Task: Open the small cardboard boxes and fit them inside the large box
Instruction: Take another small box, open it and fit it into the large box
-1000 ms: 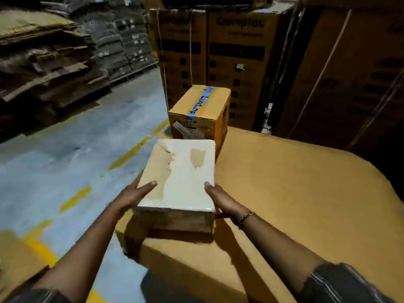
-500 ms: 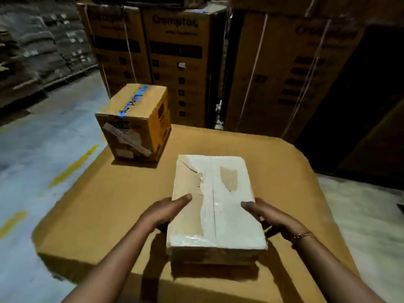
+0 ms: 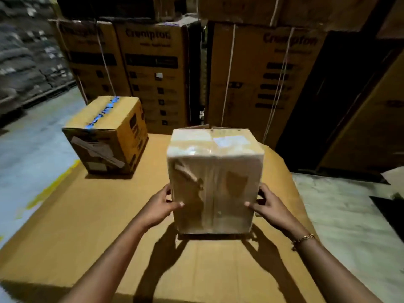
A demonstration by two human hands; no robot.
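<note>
Small boxes: 2 in view, both sealed with tape.
Far left: grey floor [image 3: 26, 149] with a yellow painted line.
Blue-taped box [image 3: 105, 136]: brown, at the back left corner of a large cardboard surface [image 3: 87, 215], well apart from both hands, untouched.
Large cardboard surface: flat and brown, carrying both small boxes; I cannot tell whether it is the top of the large box.
Left hand [image 3: 160, 206]: grips the left edge of the pale taped box [image 3: 215, 182], thumb on the near face, fingers wrapped round the side.
Pale taped box: centre, standing on end on the cardboard surface, directly ahead of the person. Its long axis is upright. Shiny tape covers the near face and the top, with torn patches showing brown card.
Right hand [image 3: 270, 206]: grips the right edge the same way, thumb in front, fingers behind. A bracelet [image 3: 303, 239] sits on the wrist.
Key relation: the box sits squarely between the 2 hands, neither nearer; the taped top seam lies above and beyond the fingers.
Likely next need: 1 hand frees itself and reaches up to that seam while the other steadies the box.
Behind: tall stacked cartons [image 3: 157, 68], tied with cord.
</note>
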